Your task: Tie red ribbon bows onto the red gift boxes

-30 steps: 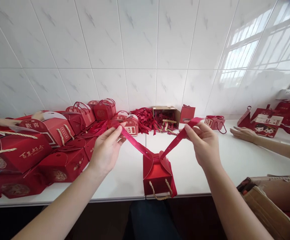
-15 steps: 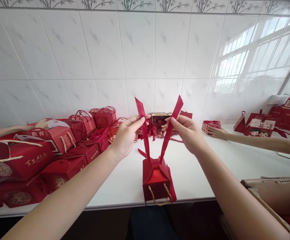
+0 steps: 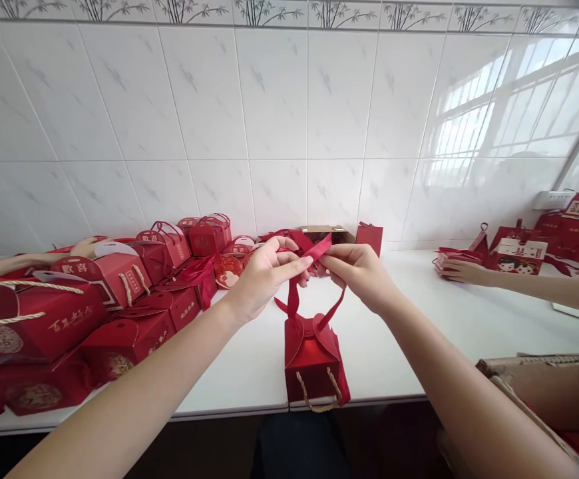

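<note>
A small red gift box [image 3: 312,359] with a twisted cream rope handle [image 3: 319,399] stands at the table's front edge. Red ribbon [image 3: 293,299] rises from its top in two strands. Above the box, my left hand [image 3: 264,273] pinches one strand between thumb and fingers. Close beside it, my right hand [image 3: 362,273] grips the other strand. The two ribbon ends cross between my fingertips. Where exactly they overlap is partly hidden by the fingers.
Stacked red gift boxes [image 3: 134,332] fill the left of the white table [image 3: 394,359]. An open carton [image 3: 329,233] stands by the wall. Another person's hand [image 3: 462,269] touches a red box at right; another hand [image 3: 84,247] is at left. A cardboard box [image 3: 544,379] is at lower right.
My hands have come together and slightly down, bringing the upright, separate ribbon ends across each other. At right, the other person's hand has moved farther right with a red box.
</note>
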Action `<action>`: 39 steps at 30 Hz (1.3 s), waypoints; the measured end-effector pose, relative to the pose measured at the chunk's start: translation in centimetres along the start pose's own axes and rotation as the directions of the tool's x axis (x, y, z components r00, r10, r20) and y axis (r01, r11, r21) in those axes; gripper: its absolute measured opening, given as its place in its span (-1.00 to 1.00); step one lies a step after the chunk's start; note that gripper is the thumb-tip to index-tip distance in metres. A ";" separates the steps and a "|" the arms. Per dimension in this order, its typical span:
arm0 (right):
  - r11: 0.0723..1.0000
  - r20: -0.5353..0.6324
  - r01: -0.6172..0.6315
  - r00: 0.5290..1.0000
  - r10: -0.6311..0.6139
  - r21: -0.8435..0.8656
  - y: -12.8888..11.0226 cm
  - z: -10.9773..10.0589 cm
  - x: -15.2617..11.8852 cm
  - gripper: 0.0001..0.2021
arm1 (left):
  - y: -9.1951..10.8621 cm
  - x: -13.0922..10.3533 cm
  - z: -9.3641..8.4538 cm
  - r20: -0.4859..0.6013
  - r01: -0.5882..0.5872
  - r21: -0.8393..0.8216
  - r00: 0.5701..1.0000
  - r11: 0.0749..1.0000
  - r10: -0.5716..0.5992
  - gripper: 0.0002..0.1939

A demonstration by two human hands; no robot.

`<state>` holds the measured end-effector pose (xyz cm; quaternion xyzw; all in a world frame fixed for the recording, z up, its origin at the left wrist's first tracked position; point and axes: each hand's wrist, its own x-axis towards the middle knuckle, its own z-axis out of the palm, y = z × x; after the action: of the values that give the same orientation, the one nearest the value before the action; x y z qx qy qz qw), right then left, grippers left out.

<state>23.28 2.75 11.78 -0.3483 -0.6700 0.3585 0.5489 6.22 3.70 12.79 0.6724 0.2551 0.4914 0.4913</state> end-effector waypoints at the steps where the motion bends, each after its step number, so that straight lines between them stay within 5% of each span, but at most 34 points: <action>1: 1.000 0.052 0.023 0.998 -0.023 0.004 0.0 0.1 -0.2 -0.83 | -0.1 -0.1 0.0 0.006 0.009 0.010 1.000 1.000 -0.010 -0.74; 6: 0.996 0.083 0.063 0.994 -0.067 0.057 1.0 0.6 -0.7 -0.73 | -0.7 -0.2 -0.4 0.068 0.056 0.051 0.996 0.997 -0.060 -0.77; 9: 0.971 0.099 0.227 0.971 -0.219 -0.077 2.3 0.4 -0.6 -0.75 | -0.9 -0.4 -0.8 0.078 0.129 -0.036 0.989 0.991 -0.126 -0.82; 12: 0.777 0.207 0.532 0.847 -0.490 -0.336 3.5 -0.3 -0.6 -0.77 | -0.9 -0.7 -1.1 0.048 0.210 -0.159 0.978 0.965 -0.205 -0.84; 15: 0.527 0.293 0.662 0.729 -0.619 -0.532 3.9 -0.9 -0.6 -0.70 | -0.8 -0.9 -1.2 0.014 0.229 -0.222 0.973 0.948 -0.232 -0.89; 19: 0.283 0.380 0.679 0.652 -0.656 -0.678 3.6 -1.0 -0.8 -0.70 | -0.7 -0.9 -1.2 0.015 0.246 -0.228 0.968 0.942 -0.249 -0.98; 23: 0.196 0.404 0.656 0.643 -0.651 -0.729 3.6 -0.9 -0.9 -0.70 | -0.5 -0.9 -1.0 0.035 0.274 -0.219 0.961 0.937 -0.273 -0.91; 27: 0.217 0.396 0.649 0.659 -0.639 -0.729 4.2 -1.0 -0.9 -0.72 | -0.7 -1.3 -0.7 -0.037 0.197 -0.060 0.979 0.979 -0.199 -0.84; 30: 0.329 0.335 0.644 0.688 -0.644 -0.691 4.7 -0.9 -0.9 -0.72 | -1.3 -2.0 -0.5 -0.082 -0.009 0.289 0.996 0.957 0.034 -0.83; 34: 0.619 0.000 0.478 0.791 -0.611 -0.623 5.4 -0.9 -1.8 -0.79 | -1.8 -2.7 -0.1 -0.112 -0.209 0.535 0.943 0.819 0.314 -0.73; 39: 0.798 -0.390 0.053 0.851 -0.350 -0.600 7.7 -3.1 -5.6 -0.76 | -2.1 -4.1 -2.8 -0.274 -0.106 0.562 0.912 0.820 0.306 -0.67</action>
<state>27.74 2.09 2.86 -0.4977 -0.6214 -0.0191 0.6048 2.34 2.28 9.25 0.7071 0.3901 0.5638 0.1733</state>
